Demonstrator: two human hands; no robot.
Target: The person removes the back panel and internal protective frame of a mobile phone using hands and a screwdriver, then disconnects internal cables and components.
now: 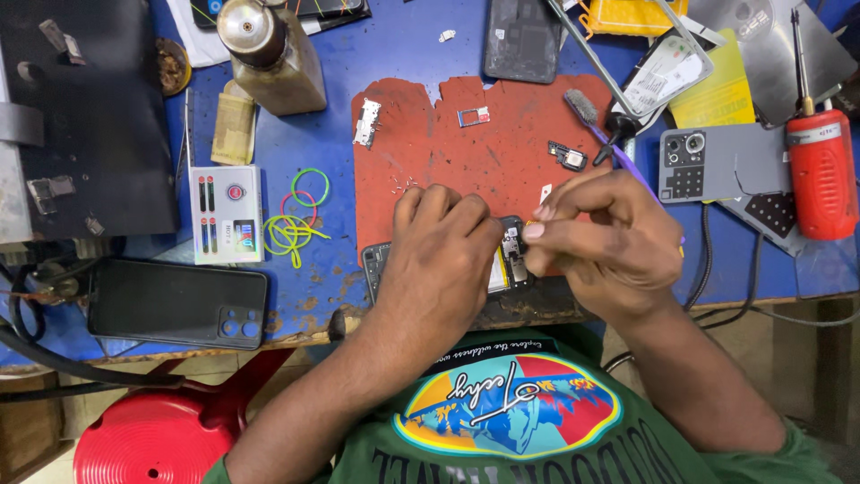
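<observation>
Blue tabletop (394,54) held a red mat (466,152); left hand (439,255) pressed flat on an opened phone (512,260), right hand (600,242) fingers pinched something tiny; loose screws (403,185) remained unfitted.

Pretty clearly a phone repair workshop: blue workbench (403,54) littered with phone back covers (177,305), a red soldering iron (820,170) at right, loose parts on a worn red mat (466,152).
</observation>
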